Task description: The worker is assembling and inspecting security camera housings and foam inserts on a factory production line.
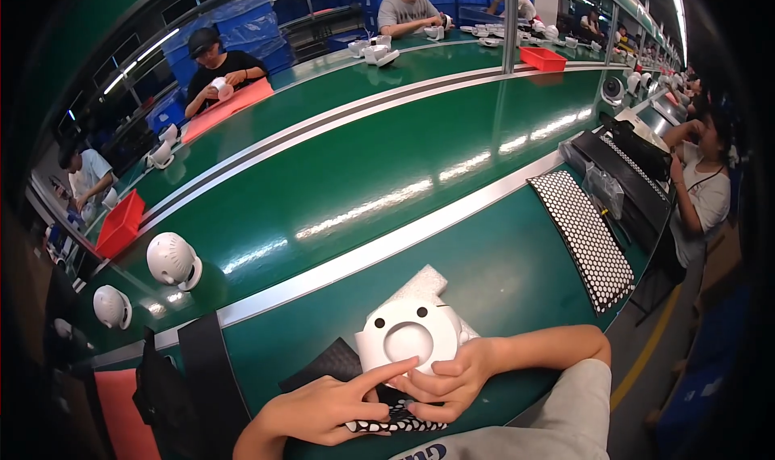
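Note:
A white camera housing (pixel 420 335) is tilted up in front of me, its round base toward me. The base has a wide ring around a shallow round recess and two black round pads. My right hand (pixel 456 379) is closed around its lower right edge with curled fingers. My left hand (pixel 331 403) reaches in from the lower left, index finger stretched out and its tip at the ring's lower rim. That hand's other fingers are partly hidden. A black sheet with white dots (pixel 395 420) shows below both hands; whether either grips it is unclear.
A dotted pad (pixel 583 238) lies right on the green bench, beside a black case (pixel 622 173). Two white dome cameras (pixel 171 260) stand left on the green conveyor (pixel 363 165). Red trays (pixel 121 224) and co-workers (pixel 222 73) line the far side. A dark strip (pixel 214 371) lies left.

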